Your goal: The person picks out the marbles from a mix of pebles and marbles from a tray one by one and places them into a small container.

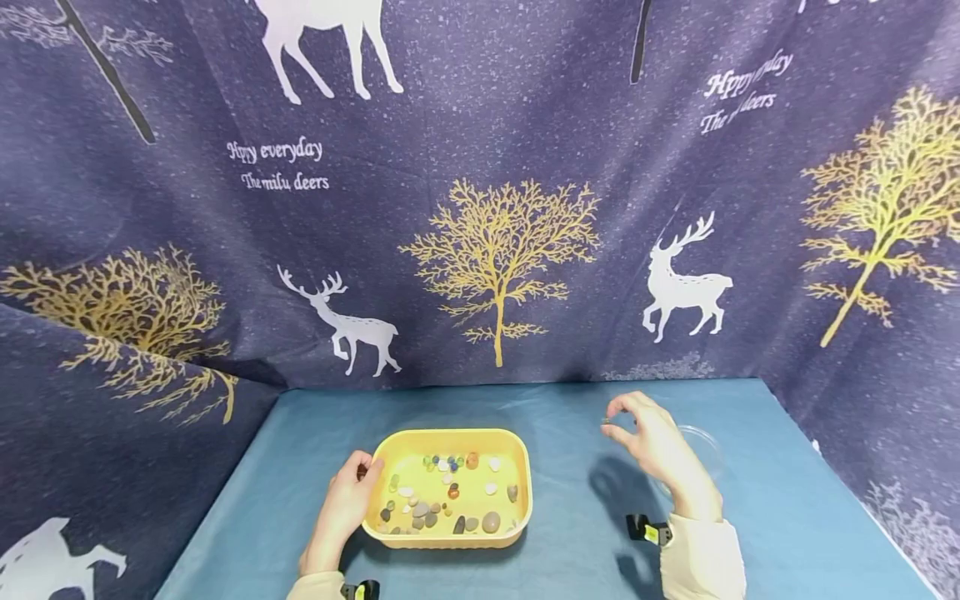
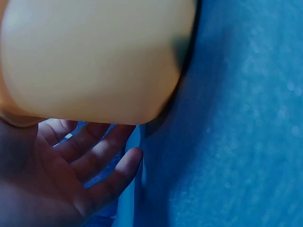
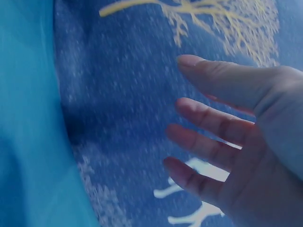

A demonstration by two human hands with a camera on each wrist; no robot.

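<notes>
Many grey/white smooth stones (image 1: pixel 491 522) & coloured glassy marbles (image 1: pixel 453 467) sit in our yellow rectangular plastic tub (image 1: pixel 450 541); work's prob. unfinished, amt left we can't tell. L grip (image 1: pixel 351 492) holds tub's side; R grip (image 1: pixel 656 442), nearly closed nr clear round dish (image 1: pixel 711 440), pinches tiny bit (image 1: pixel 606 421)

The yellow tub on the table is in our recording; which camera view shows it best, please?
The head view: it shows nearly the whole yellow tub, with the stones inside. The left wrist view shows only part of its outer side; the right wrist view shows none.
</notes>
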